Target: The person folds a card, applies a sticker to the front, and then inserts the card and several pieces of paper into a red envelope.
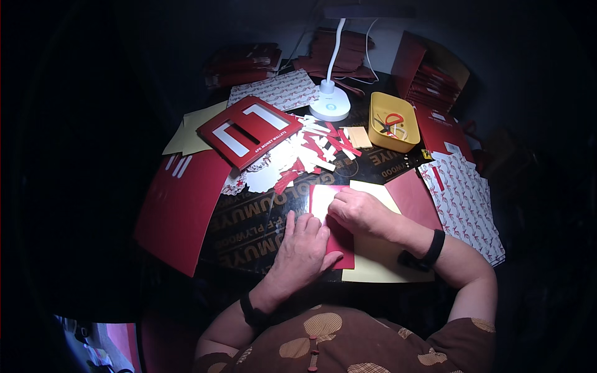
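Observation:
A narrow red card piece (344,252) lies near the table's front edge, partly over a pale yellow sheet (373,265). My left hand (303,247) rests flat on the red piece's left side, fingers spread and thumb near its lower part. At its upper part is my right hand (347,210), with curled fingers touching the surface; whether they pinch something is hidden. White glare covers the top of the red piece. Farther off, a red printed money wallet pack (247,132) with cut-out windows lies beside a heap of red and white paper strips (310,156).
A yellow plastic tub (395,144) holds orange-handled scissors (394,119). Behind the strips stands a white desk lamp (329,105). Patterned sheets (466,210) lie at right, a large red sheet (186,210) at left. An open box (410,60) of red packs stands at back right.

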The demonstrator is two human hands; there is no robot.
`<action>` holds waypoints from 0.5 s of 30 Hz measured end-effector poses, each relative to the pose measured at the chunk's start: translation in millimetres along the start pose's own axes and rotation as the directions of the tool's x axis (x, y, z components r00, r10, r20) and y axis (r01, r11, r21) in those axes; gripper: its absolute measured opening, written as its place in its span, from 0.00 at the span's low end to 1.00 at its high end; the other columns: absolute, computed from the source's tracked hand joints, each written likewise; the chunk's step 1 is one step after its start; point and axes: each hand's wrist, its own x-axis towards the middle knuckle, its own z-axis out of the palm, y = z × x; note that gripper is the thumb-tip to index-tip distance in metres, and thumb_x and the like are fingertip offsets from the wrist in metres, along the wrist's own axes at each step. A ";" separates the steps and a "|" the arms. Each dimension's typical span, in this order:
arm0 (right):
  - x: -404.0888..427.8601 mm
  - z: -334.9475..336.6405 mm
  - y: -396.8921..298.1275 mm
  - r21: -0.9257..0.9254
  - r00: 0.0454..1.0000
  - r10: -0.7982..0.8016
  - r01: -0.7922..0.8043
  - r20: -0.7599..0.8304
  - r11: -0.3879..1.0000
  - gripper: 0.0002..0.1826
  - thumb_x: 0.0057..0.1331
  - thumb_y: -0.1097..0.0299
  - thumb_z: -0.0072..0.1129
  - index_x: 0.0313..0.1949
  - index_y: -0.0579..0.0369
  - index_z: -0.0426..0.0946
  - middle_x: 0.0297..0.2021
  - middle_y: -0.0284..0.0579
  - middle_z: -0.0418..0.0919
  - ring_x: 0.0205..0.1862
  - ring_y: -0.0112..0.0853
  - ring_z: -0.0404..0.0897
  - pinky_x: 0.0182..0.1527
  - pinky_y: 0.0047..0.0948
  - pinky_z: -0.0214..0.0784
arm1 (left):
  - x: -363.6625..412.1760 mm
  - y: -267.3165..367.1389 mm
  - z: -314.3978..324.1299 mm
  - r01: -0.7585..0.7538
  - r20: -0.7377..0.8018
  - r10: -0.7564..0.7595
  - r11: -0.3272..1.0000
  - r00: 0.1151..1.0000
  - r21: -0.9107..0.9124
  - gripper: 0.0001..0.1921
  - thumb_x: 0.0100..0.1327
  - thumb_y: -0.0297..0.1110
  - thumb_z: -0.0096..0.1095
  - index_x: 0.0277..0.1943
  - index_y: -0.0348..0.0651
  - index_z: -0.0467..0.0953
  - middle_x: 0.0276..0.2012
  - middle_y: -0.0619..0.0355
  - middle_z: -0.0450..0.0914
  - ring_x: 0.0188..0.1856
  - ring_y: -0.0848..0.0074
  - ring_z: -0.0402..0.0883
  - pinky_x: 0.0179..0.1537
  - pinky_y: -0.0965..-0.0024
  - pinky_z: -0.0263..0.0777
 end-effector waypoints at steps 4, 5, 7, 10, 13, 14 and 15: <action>3.5 -1.1 -3.2 -0.105 0.998 0.000 0.007 0.067 0.994 0.04 0.56 0.71 0.56 0.27 0.56 0.71 0.26 0.47 0.76 0.32 0.41 0.78 0.36 0.37 0.75 | -0.6 -0.6 -0.1 0.021 0.034 -0.020 0.999 0.999 -0.034 0.26 0.55 0.46 0.72 0.46 0.33 0.73 0.46 0.45 0.68 0.56 0.52 0.68 0.66 0.39 0.56; 4.4 -1.7 -3.9 -0.140 0.995 0.000 0.014 0.101 0.990 0.04 0.57 0.70 0.55 0.27 0.56 0.72 0.26 0.46 0.76 0.33 0.40 0.79 0.36 0.36 0.75 | -0.6 -0.8 0.0 0.022 0.034 -0.021 0.999 0.999 -0.033 0.26 0.55 0.46 0.72 0.46 0.33 0.73 0.46 0.45 0.68 0.56 0.52 0.68 0.66 0.39 0.56; 5.6 -1.8 -5.6 -0.167 0.993 -0.005 0.024 0.117 0.986 0.04 0.57 0.70 0.55 0.28 0.57 0.72 0.26 0.47 0.76 0.33 0.40 0.79 0.36 0.36 0.75 | -0.5 -0.7 0.5 0.026 0.036 -0.024 0.998 0.999 -0.055 0.26 0.55 0.46 0.72 0.45 0.32 0.73 0.46 0.45 0.68 0.56 0.52 0.68 0.65 0.38 0.56; 9.4 -2.7 -9.6 -0.206 0.988 -0.002 0.034 0.155 0.978 0.05 0.57 0.70 0.54 0.28 0.58 0.73 0.27 0.47 0.77 0.34 0.40 0.79 0.36 0.36 0.76 | 0.2 0.0 1.3 0.001 -0.030 -0.002 1.000 1.000 -0.002 0.24 0.54 0.47 0.73 0.40 0.35 0.73 0.44 0.46 0.71 0.54 0.55 0.69 0.64 0.42 0.57; 12.9 -4.5 -13.3 -0.237 0.978 0.026 0.025 0.208 0.971 0.06 0.58 0.69 0.54 0.29 0.59 0.74 0.28 0.48 0.77 0.35 0.40 0.79 0.36 0.35 0.75 | 0.5 0.1 1.0 0.000 -0.037 0.000 1.000 0.999 -0.008 0.23 0.53 0.46 0.73 0.40 0.34 0.73 0.44 0.45 0.71 0.55 0.55 0.69 0.64 0.42 0.57; 13.7 -5.3 -14.2 -0.255 0.970 0.046 0.017 0.239 0.967 0.06 0.59 0.69 0.54 0.30 0.60 0.74 0.29 0.47 0.76 0.35 0.39 0.79 0.36 0.35 0.75 | 0.8 0.2 0.8 -0.001 -0.037 0.001 1.000 0.999 -0.008 0.23 0.53 0.46 0.73 0.40 0.34 0.73 0.44 0.45 0.71 0.55 0.55 0.69 0.64 0.42 0.57; 15.1 -5.6 -15.1 -0.254 0.970 0.045 0.018 0.239 0.967 0.06 0.59 0.69 0.54 0.30 0.60 0.74 0.29 0.47 0.76 0.35 0.39 0.79 0.36 0.35 0.75 | 0.7 0.2 0.2 0.000 -0.040 0.000 1.000 0.999 -0.007 0.24 0.53 0.46 0.73 0.40 0.34 0.74 0.45 0.45 0.71 0.55 0.55 0.69 0.64 0.42 0.57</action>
